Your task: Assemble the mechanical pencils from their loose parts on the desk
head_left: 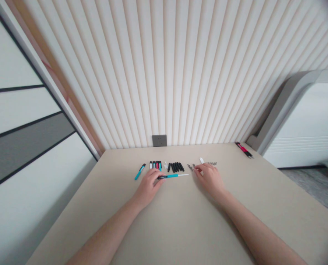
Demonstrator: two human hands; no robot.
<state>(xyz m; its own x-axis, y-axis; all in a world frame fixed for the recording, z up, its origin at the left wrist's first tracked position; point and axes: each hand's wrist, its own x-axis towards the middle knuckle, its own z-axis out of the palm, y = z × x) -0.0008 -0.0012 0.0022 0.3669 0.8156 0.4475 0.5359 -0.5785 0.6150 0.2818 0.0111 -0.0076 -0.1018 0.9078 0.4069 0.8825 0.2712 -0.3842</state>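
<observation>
1. Reaching in from the lower left, the left hand [150, 184] is held low over the table [164, 221], palm down; the held pen [172, 176] is gripped near its black end between thumb and fingers.
2. The right hand [210, 177] is angled inward from the lower right, its fingers curled down at small grey pieces [190, 168]. A narrow grip is formed, but whether a piece is pinched cannot be told.
3. Beyond the left hand, room is taken up by a slanted turquoise pen [140, 172], a row of coloured pens [155, 164], white bits [165, 165] and black caps [176, 167]. Bare tabletop is left between the forearms; the far edge is bounded by the ribbed wall [169, 73]. Red-and-black pens [244, 150] are placed near the far right corner.
4. The held pen is positioned just in front of the black caps, between the hands. Its long axis is laid almost parallel to the far edge, with its thin white end pointed right, towards the right hand's fingertips, and not touched by them.
</observation>
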